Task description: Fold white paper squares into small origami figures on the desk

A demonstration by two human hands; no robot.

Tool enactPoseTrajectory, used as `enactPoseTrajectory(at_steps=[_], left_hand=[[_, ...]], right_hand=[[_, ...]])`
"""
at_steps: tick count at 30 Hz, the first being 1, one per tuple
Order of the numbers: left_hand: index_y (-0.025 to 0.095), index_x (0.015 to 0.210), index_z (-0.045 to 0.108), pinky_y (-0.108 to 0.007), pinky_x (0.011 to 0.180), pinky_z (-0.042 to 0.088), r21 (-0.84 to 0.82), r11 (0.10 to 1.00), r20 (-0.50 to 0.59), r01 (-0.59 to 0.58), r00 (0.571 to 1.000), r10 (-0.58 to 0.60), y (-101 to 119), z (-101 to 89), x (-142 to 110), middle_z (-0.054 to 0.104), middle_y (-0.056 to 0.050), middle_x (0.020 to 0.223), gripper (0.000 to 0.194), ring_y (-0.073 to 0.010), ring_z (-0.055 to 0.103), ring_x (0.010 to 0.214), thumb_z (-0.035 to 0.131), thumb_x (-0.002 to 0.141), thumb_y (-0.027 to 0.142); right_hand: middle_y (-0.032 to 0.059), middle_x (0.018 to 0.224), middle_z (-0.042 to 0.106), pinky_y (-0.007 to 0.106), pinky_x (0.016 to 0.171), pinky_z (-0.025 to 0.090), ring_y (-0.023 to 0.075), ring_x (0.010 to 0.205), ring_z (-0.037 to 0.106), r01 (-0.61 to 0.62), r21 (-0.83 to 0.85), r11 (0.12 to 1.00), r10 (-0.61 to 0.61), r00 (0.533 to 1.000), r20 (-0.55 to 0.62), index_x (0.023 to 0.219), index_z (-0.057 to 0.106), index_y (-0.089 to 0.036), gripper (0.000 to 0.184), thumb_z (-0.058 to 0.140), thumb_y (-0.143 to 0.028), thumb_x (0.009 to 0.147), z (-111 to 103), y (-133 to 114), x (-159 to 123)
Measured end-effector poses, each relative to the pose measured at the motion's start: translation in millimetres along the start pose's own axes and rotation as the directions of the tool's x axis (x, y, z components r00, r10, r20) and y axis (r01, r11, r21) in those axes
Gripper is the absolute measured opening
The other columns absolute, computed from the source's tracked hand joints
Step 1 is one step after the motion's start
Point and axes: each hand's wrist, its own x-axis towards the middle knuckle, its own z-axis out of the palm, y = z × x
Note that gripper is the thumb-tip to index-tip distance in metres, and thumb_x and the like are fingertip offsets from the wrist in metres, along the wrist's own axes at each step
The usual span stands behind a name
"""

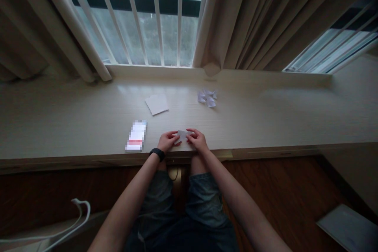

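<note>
A small piece of white paper [182, 135] is stretched between my two hands, just over the front part of the white desk [260, 122]. My left hand [167, 141], with a black band on its wrist, pinches the paper's left side. The right side is gripped by the thumb and fingers of my right hand [197, 140]. Beyond my hands lies a stack of square white paper [157, 104]. Several folded paper pieces [207, 98] sit in a small pile farther back and to the right.
A phone [136, 136] with a blurred-out lit screen lies left of my hands. Barred windows [141, 27] and beige curtains [254, 19] stand behind the desk. White cables [84, 204] hang at the lower left. A flat pale object [350, 226] is at the lower right.
</note>
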Motion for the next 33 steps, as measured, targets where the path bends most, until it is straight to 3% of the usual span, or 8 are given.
enactPoseTrajectory(at_steps=[3,6,9,15,18,24,28,33], left_hand=[[0.01,0.097,0.068,-0.035,0.067,0.058,0.076,0.996,-0.003,-0.041,0.999,0.042,0,-2.3,0,0.072,-0.01,0.087,0.051,-0.0206,0.067,0.075,0.078,0.063,0.047],[0.011,0.09,0.07,-0.033,0.068,0.056,0.143,0.985,-0.025,-0.091,0.995,0.096,1,-3.5,0,0.072,-0.01,0.089,0.045,-0.0209,0.067,0.075,0.076,0.064,0.047],[0.011,0.091,0.069,-0.033,0.068,0.055,0.092,0.992,-0.053,-0.086,0.994,0.091,1,-3.7,1,0.073,-0.009,0.085,0.042,-0.0204,0.067,0.072,0.075,0.066,0.045],[0.013,0.095,0.063,-0.032,0.066,0.054,-0.103,0.991,-0.143,-0.084,0.987,0.069,-2,-5.4,2,0.072,-0.007,0.083,0.045,-0.0196,0.068,0.069,0.079,0.062,0.038],[0.012,0.094,0.063,-0.031,0.065,0.053,-0.14,0.989,-0.108,-0.056,0.993,0.041,-2,-8.4,3,0.071,-0.008,0.084,0.045,-0.0199,0.068,0.072,0.079,0.061,0.038],[0.013,0.125,0.055,-0.023,0.059,0.048,0.093,0.99,-0.045,-0.106,0.993,0.11,2,-9.2,0,0.071,-0.004,0.074,0.069,-0.0141,0.063,0.062,0.076,0.066,0.041],[0.011,0.114,0.063,-0.024,0.059,0.046,0.184,0.978,-0.048,-0.099,0.993,0.11,7,-5.4,-3,0.071,-0.006,0.075,0.062,-0.0149,0.062,0.063,0.075,0.065,0.047],[0.01,0.114,0.063,-0.026,0.063,0.048,0.195,0.976,-0.04,-0.101,0.993,0.111,9,-4.5,-5,0.072,-0.01,0.084,0.063,-0.0183,0.064,0.07,0.074,0.065,0.048]], right_hand=[[-0.0021,0.057,0.062,0.024,0.048,0.048,0.0142,0.05,0.059,-0.014,-0.011,1.0,0.014,1.0,-0.016,0.102,0.061,-0.019,0.041,0.069,-0.04,0.068,1,1,-1],[-0.002,0.062,0.066,0.025,0.049,0.05,0.0152,0.051,0.061,-0.048,0.037,0.998,0.05,0.997,-0.062,0.114,0.052,-0.02,0.056,0.072,-0.039,0.065,1,-1,-1],[0.0013,0.073,0.07,0.024,0.052,0.05,0.0143,0.055,0.063,-0.071,0.072,0.995,0.077,0.993,-0.085,0.116,0.048,-0.019,0.063,0.075,-0.037,0.061,4,-3,-1],[0.0074,0.079,0.072,0.022,0.051,0.046,0.0126,0.057,0.061,-0.078,0.01,0.997,0.078,0.997,0.002,0.091,0.065,-0.014,0.038,0.069,-0.045,0.068,19,-3,2],[0.0055,0.073,0.069,0.022,0.048,0.045,0.0117,0.054,0.057,-0.024,-0.036,0.999,0.024,1.0,-0.017,0.084,0.068,-0.014,0.036,0.069,-0.046,0.068,24,-1,6],[0.0044,0.071,0.067,0.021,0.047,0.046,0.0112,0.054,0.056,-0.047,0.014,0.999,0.047,0.998,-0.032,0.079,0.066,-0.014,0.038,0.071,-0.05,0.066,21,-5,6],[0.0024,0.066,0.065,0.022,0.051,0.048,0.0117,0.056,0.057,-0.044,0.049,0.998,0.044,0.999,0.006,0.083,0.068,-0.014,0.04,0.073,-0.049,0.064,18,-9,0],[0.0049,0.074,0.07,0.023,0.054,0.049,0.0116,0.057,0.058,-0.026,0.053,0.998,0.024,0.999,0.033,0.087,0.072,-0.015,0.041,0.072,-0.05,0.066,16,-9,-3]])
